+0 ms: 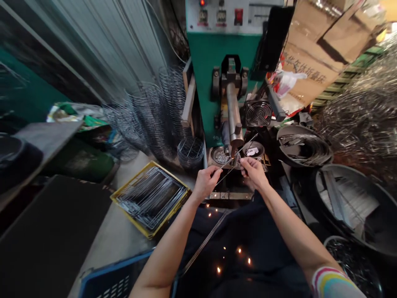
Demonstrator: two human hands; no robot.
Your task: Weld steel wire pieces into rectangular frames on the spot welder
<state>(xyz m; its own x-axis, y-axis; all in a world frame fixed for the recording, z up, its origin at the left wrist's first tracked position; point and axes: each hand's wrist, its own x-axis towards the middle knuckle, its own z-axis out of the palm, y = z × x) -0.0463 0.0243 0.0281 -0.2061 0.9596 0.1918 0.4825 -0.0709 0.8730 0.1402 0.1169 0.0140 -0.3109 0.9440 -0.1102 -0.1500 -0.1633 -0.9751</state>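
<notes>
My left hand (206,183) is closed in a pinch on the near left part of a thin metal wire piece (226,174). The wire slants away to the upper right, under the upper electrode (237,138) of a green spot welder (201,82). To the right of the electrode, my right hand (252,169) pinches at the same work; the exact spot under its fingertips is too small to make out. An orange glow shows at the electrode tip, and several sparks fly down over the dark clothing on my lap. A round dish of small metal bits (221,155) sits just left of the tip.
On the left stands a yellow crate (151,234) of wire frames, with stacked wire rings (151,120) behind it. A blue basket (102,285) is at the bottom. Black basins (322,174) with metal strips, and a tangled wire heap (366,111), fill the right. Thin rods (204,242) cross my lap.
</notes>
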